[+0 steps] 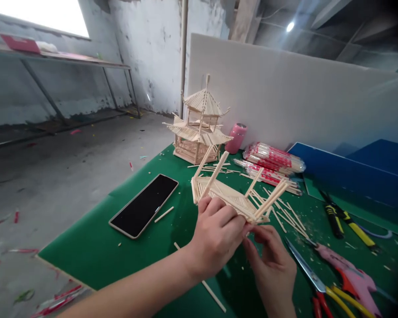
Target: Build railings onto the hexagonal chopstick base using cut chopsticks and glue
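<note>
Head view: both hands (pixel 242 247) under tilted stick frame (pixel 235 194).

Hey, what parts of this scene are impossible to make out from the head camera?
- Head view: the left hand covers the near edge of the stick frame, so its grip there is hidden.
- Right hand: fingertips tucked under the frame and behind the left hand; contact unclear.
- Pink glue gun and scissors: cut off by the bottom edge.
- Packets of sticks: print too small to read.
</note>
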A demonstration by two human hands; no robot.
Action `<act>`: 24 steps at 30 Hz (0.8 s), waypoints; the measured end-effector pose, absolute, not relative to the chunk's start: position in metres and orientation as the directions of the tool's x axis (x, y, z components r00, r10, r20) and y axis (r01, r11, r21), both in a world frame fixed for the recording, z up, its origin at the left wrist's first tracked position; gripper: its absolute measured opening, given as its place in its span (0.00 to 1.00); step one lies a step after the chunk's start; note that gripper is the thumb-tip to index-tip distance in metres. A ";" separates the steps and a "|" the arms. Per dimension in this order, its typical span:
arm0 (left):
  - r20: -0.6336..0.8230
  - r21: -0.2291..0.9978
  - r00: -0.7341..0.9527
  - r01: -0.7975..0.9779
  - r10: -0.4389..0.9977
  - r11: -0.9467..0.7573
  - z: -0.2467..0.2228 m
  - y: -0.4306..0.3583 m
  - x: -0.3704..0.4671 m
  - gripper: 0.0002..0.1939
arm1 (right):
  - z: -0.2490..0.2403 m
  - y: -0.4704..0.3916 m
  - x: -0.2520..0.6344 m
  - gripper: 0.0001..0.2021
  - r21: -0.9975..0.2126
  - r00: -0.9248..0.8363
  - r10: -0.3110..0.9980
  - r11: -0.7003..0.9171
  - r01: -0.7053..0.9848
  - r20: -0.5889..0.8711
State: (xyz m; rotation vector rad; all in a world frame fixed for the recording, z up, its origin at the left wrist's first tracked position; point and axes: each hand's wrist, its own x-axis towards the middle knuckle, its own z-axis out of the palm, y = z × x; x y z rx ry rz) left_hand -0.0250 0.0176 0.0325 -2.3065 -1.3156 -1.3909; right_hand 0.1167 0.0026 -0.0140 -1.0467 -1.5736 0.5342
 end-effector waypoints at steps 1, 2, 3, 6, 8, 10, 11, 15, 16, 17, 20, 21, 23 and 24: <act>0.777 0.293 0.187 0.738 0.601 -0.607 0.032 0.018 -0.025 0.10 | -0.014 0.003 0.117 0.10 -0.792 0.009 0.842 0.503 0.348 0.539; 0.781 0.292 0.184 0.737 0.597 -0.609 0.031 0.018 -0.025 0.10 | -0.014 0.003 0.117 0.09 -0.790 0.007 0.844 0.499 0.356 0.537; 0.787 0.290 0.183 0.734 0.590 -0.614 0.031 0.018 -0.025 0.10 | -0.013 0.003 0.117 0.09 -0.790 0.007 0.846 0.496 0.362 0.534; 0.791 0.290 0.186 0.725 0.583 -0.624 0.031 0.018 -0.025 0.10 | -0.012 0.002 0.117 0.08 -0.795 0.001 0.853 0.486 0.364 0.522; 0.791 0.292 0.187 0.721 0.583 -0.628 0.031 0.018 -0.025 0.09 | -0.012 0.002 0.116 0.08 -0.795 -0.002 0.854 0.486 0.364 0.521; 0.791 0.292 0.186 0.722 0.582 -0.628 0.031 0.018 -0.025 0.09 | -0.012 0.002 0.116 0.08 -0.793 -0.001 0.852 0.488 0.363 0.524; 0.790 0.290 0.188 0.724 0.583 -0.626 0.030 0.019 -0.025 0.09 | -0.013 0.002 0.116 0.08 -0.792 -0.001 0.850 0.491 0.363 0.527; 0.783 0.292 0.186 0.732 0.593 -0.616 0.030 0.019 -0.024 0.09 | -0.015 0.004 0.118 0.09 -0.790 -0.005 0.849 0.494 0.363 0.528; 0.788 0.294 0.182 0.728 0.588 -0.619 0.031 0.018 -0.024 0.08 | -0.016 0.004 0.118 0.08 -0.792 -0.004 0.850 0.492 0.361 0.527; 0.796 0.294 0.178 0.722 0.579 -0.626 0.032 0.017 -0.025 0.08 | -0.016 0.004 0.119 0.08 -0.794 -0.003 0.851 0.491 0.358 0.525; 0.820 0.295 0.173 0.689 0.545 -0.662 0.039 0.004 -0.030 0.05 | -0.015 0.003 0.124 0.08 -0.798 -0.003 0.860 0.474 0.371 0.510; 0.823 0.297 0.177 0.675 0.539 -0.676 0.041 -0.002 -0.034 0.04 | -0.014 0.002 0.126 0.08 -0.799 -0.002 0.866 0.461 0.387 0.499; 0.821 0.307 0.183 0.656 0.540 -0.689 0.042 -0.013 -0.042 0.02 | -0.015 0.000 0.132 0.08 -0.805 0.003 0.885 0.423 0.416 0.466; 0.819 0.312 0.186 0.651 0.543 -0.692 0.040 -0.019 -0.047 0.03 | -0.016 -0.002 0.136 0.07 -0.812 0.007 0.894 0.404 0.422 0.448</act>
